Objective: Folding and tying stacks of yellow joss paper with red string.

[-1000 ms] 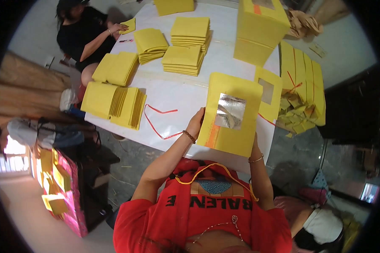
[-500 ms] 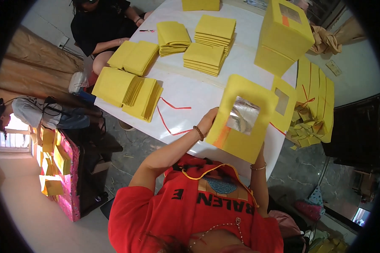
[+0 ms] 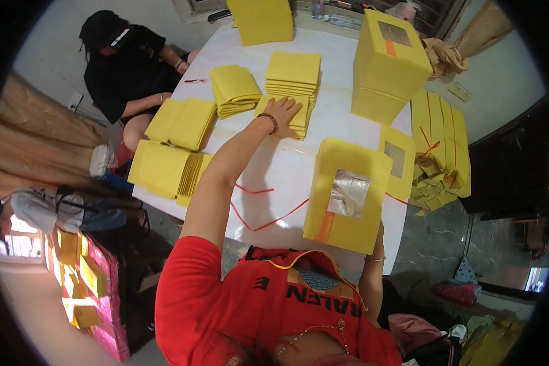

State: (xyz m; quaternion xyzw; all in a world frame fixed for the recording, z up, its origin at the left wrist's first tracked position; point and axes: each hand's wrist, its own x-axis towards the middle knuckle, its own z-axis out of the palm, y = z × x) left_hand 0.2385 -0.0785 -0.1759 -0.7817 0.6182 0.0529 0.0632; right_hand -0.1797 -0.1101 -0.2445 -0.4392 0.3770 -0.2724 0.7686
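Reading the clock off the middle of the view: nearest is the right hand [image 3: 379,241] at 4 o'clock, mostly hidden behind a big yellow pack [image 3: 346,196] at 3, so I can't tell how its fingers are gripping, if at all. The pack looks like folded paper, so my guess is fairly light but a bit stiff, easy to crease at the corners. That silver patch [image 3: 351,189] on its face is shiny and probably slick, so I'd take the pack by both long sides and keep fingers off the shiny bit.

Red string [image 3: 254,229] lies loose on the white table [image 3: 259,161] between 6 and 7.

Further out, at 12, the left hand [image 3: 280,110] lies spread flat on a stack [image 3: 296,125] of yellow packs, not clenched on anything. Loose layers like those probably slide or fan out, so squeeze opposite edges with the palm steadying the top.

More folded packs [image 3: 235,88] sit at 11, a tall yellow block [image 3: 381,85] between 1 and 2, and a person in black [image 3: 128,73] at 10.
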